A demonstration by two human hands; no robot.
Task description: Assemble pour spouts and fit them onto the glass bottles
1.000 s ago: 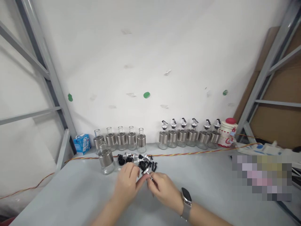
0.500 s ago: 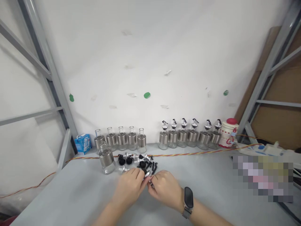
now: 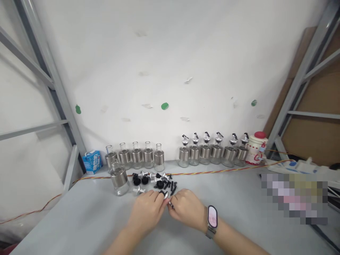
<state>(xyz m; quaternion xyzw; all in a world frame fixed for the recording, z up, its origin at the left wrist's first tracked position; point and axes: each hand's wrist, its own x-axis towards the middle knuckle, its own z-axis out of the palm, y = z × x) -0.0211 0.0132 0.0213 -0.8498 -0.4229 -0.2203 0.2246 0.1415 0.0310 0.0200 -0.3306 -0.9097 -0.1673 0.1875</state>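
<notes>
Silver pourer (image 3: 166, 195) slants diagonally, spout (image 3: 171, 204) toward right hand (image 3: 186, 209).

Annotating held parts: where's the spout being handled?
Head view, below centre: the metal spout is held between the left hand and right hand, just in front of the loose black parts.

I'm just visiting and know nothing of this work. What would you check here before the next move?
1. Hold on the silver spout: ok; left hand and right hand pinch the silver spout between them.
2. Its pieces fully joined: cannot tell; fingers cover much of it.
3. Loose black pieces near the hands: ok, just beyond them.
4. Front bottle upright: ok.
5. Front bottle fitted with a spout: not ok, none on it.
6. Six spouted bottles upright: ok.
</notes>
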